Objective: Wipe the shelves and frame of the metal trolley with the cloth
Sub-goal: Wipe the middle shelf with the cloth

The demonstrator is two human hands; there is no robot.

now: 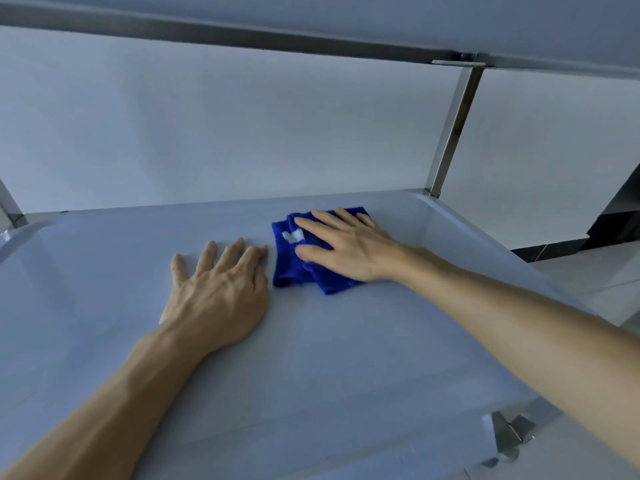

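A folded blue cloth (292,268) with a small white label lies on the pale grey shelf (311,358) of the metal trolley, towards the back right. My right hand (349,247) presses flat on the cloth with straight, spread fingers. My left hand (218,289) rests flat on the bare shelf just left of the cloth, its fingertips nearly touching the cloth's edge. A shiny metal upright (453,129) rises from the shelf's back right corner to the upper shelf's rail (242,38).
The upper shelf hangs overhead across the top of the view. A white wall stands behind the trolley. A second upright (10,206) shows at the left edge. Metal brackets (512,434) sit at the front right corner. Tiled floor (595,271) and a dark skirting lie to the right.
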